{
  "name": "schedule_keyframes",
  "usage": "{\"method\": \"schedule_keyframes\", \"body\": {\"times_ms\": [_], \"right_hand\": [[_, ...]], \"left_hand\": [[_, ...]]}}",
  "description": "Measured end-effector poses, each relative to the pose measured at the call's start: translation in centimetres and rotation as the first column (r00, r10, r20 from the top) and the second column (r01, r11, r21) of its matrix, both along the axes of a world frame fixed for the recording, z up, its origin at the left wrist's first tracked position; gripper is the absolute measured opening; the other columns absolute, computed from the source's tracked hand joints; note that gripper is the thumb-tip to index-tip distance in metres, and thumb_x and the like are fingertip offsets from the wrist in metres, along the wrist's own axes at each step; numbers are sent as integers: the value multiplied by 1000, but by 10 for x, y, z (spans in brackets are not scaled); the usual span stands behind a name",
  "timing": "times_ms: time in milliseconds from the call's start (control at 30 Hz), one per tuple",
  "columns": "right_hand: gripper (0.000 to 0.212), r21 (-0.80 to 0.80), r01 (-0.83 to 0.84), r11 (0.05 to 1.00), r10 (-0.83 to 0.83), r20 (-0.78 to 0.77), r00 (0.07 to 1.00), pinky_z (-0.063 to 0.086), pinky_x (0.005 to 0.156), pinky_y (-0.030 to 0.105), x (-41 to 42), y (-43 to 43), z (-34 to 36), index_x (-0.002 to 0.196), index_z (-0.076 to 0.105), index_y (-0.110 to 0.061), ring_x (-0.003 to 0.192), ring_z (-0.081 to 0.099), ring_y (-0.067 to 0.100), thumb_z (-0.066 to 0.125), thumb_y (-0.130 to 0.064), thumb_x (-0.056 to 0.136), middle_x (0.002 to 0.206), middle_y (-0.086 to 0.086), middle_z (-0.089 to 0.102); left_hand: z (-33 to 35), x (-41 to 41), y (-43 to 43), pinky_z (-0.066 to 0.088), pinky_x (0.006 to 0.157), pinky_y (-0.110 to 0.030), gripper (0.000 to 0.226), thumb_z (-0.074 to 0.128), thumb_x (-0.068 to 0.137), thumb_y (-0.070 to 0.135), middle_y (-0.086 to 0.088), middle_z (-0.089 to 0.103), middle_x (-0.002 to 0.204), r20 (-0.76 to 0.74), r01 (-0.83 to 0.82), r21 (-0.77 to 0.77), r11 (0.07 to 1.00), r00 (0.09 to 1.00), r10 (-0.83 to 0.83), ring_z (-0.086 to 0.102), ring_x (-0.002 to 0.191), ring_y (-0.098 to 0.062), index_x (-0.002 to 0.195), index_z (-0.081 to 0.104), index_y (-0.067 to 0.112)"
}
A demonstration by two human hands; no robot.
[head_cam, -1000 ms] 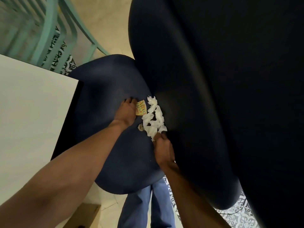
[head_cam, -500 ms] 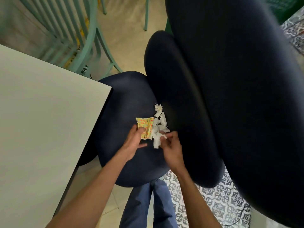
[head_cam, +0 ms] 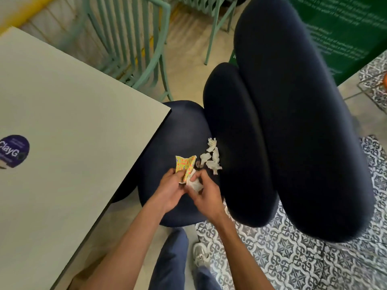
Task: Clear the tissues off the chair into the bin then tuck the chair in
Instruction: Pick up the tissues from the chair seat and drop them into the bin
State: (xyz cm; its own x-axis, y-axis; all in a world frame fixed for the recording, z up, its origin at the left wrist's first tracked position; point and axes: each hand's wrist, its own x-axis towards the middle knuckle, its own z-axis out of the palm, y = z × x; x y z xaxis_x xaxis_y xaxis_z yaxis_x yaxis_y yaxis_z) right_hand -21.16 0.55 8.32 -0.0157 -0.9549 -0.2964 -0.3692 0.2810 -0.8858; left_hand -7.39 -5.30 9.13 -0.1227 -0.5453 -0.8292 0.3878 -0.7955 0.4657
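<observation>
Left hand (head_cam: 170, 188): my fingers pinch the yellow wrapper (head_cam: 185, 165).
Right hand (head_cam: 206, 194): curled round a white tissue wad (head_cam: 194, 183).
Loose tissues (head_cam: 211, 156): on the chair seat (head_cam: 184, 130) — at one o'clock from my fingers, apart.

Café-like seating area – pale table (head_cam: 62, 122), mint slatted chairs (head_cam: 134, 38), patterned floor tiles (head_cam: 282, 258), green signboard (head_cam: 345, 28)

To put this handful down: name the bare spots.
The table is bare from its purple sticker to the corner over the chair seat. That seat's far end, beside the table edge, is bare too. Crowded: loose tissues against the backrest, left hand and right hand in front.
</observation>
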Motion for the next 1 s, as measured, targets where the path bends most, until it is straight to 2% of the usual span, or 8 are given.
{"method": "schedule_keyframes", "body": {"times_ms": [33,100,200,300,433,667,800,1000], "right_hand": [[25,-11,-20,1000,20,-20,1000,43,65,12,1,5,3,100,54,-26,73,62,3,77,-16,96,87,-14,68],[24,-26,-72,997,71,-25,997,42,63,13,6,16,15,98,56,-30,69,59,3,74,-14,98,85,-9,68],[20,22,-121,992,123,-86,989,49,73,20,16,36,25,99,57,-41,85,64,11,75,-34,98,100,-1,67],[16,23,-158,987,159,-108,981,49,82,16,23,60,38,101,62,-41,100,65,6,77,-40,95,105,-4,68],[11,-6,-210,978,209,-33,977,58,81,30,44,87,57,99,71,-33,89,71,5,80,-31,94,92,-12,77],[20,-16,-453,891,451,-76,889,59,94,32,123,150,63,116,78,-34,101,72,-2,73,-38,97,108,-20,78],[20,-19,-580,815,578,-62,814,61,89,36,179,197,54,116,79,-40,91,75,4,70,-40,99,106,-19,79],[20,11,-684,729,685,-7,729,62,82,42,277,284,32,106,82,-36,82,75,8,72,-20,97,95,-15,80]], "left_hand": [[5,5,8,61,85,-45,30,56,106,12,-20,75,117,-11,5,-2,1000,1000,-5,74,103,-31,134,56,1],[19,17,33,61,83,-47,27,55,107,16,-16,76,117,-19,-9,-30,999,1000,8,75,105,-33,132,56,6],[39,35,74,62,81,-54,22,54,108,21,-13,77,113,13,-40,-89,995,999,42,76,100,-34,129,58,12],[53,55,120,59,92,-59,24,54,108,21,-14,76,117,87,-110,-143,984,988,124,75,106,-36,129,59,12],[68,83,177,57,98,-50,19,55,107,16,-19,77,110,168,-242,-252,937,942,289,75,105,-34,124,55,6],[68,151,288,64,75,-33,20,63,101,5,-24,70,110,244,-542,-341,768,738,629,75,85,-23,118,53,0],[58,194,361,63,77,-31,20,65,99,1,-18,72,116,254,-659,-358,661,613,748,74,98,-25,119,61,4],[29,266,488,64,82,-31,29,60,100,-5,-19,72,121,372,-781,-333,528,405,835,74,102,-25,128,65,-3]]}}
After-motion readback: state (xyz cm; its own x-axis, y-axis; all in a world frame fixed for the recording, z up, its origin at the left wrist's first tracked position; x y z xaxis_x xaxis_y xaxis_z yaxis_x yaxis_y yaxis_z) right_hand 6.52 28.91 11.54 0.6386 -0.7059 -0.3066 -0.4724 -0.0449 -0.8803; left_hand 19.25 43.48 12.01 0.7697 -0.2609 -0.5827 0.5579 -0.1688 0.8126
